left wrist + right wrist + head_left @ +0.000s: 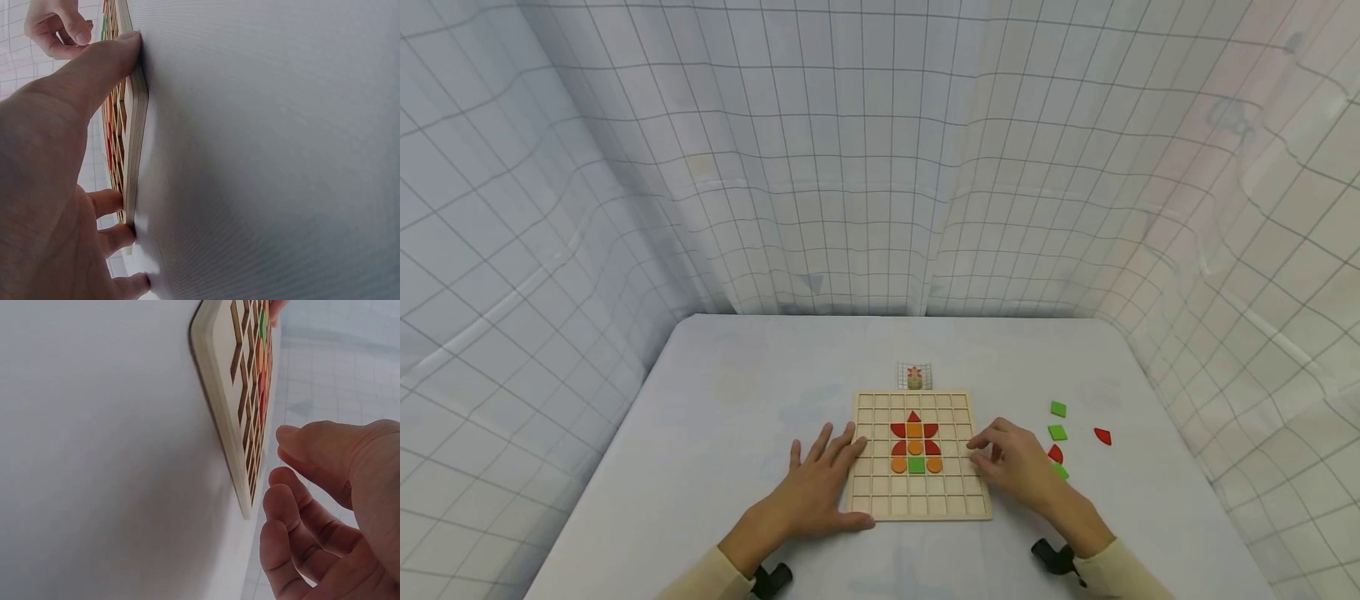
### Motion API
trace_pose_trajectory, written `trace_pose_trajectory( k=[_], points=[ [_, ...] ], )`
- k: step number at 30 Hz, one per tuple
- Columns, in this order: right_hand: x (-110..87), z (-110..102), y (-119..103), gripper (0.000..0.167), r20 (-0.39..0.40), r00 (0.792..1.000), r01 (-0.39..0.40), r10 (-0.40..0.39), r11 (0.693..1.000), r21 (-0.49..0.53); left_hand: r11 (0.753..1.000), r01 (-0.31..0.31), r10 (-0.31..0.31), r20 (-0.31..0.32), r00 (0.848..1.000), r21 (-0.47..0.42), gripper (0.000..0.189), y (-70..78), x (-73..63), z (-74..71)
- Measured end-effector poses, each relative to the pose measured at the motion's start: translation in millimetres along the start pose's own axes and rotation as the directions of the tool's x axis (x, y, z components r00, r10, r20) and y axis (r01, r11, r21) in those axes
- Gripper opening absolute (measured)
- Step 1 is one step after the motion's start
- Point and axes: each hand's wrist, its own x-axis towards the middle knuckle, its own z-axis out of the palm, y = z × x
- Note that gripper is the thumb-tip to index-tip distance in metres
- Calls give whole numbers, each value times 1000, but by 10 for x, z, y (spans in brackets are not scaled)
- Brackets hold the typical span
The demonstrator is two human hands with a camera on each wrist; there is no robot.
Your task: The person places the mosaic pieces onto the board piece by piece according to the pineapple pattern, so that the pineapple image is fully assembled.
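A wooden grid board (955,493) lies on the table. In its middle columns sits a figure of flat pieces: a red tip (913,416), an orange square (914,430), red curved pieces at both sides, orange discs (934,465) and a green square (916,465). My left hand (816,492) is spread along the board's left side, with the thumb (122,53) at the near corner. Over the right edge hovers my right hand (1018,467), its fingers loosely bent. In the right wrist view, no piece shows between the thumb (312,440) and fingertips.
Behind the board lies a small card (914,377) printed with a similar figure on a grid. To the right are loose green squares (1057,432) and red curved pieces (1102,436), some partly behind the right hand. Grid-patterned curtains (865,167) surround the white table (737,400).
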Motion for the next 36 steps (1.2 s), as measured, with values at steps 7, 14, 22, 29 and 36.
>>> trace_pose_trajectory(
  k=[7, 14, 22, 29, 36],
  points=[
    [-112, -104, 124, 20, -45, 998, -40, 38, 999, -33, 1000, -5, 5, -1, 1000, 1, 128, 9, 3, 7],
    [-221, -198, 278, 24, -90, 995, -42, 36, 997, -68, 1000, -10, 10, -3, 1000, -5, 128, 18, -2, -3],
    [-365, -336, 497, 30, -142, 990, -41, 28, 995, -90, 1000, -17, 17, -8, 1000, -16, 127, 17, -4, -13],
    [-505, -430, 669, 33, -165, 984, -83, 64, 991, -106, 1000, -11, 11, -6, 1000, -17, 128, 13, -1, -7],
    [-596, -478, 810, 33, -152, 985, -98, 84, 991, -89, 1000, -8, 8, -7, 1000, -11, 128, 16, -2, -23]
  ],
)
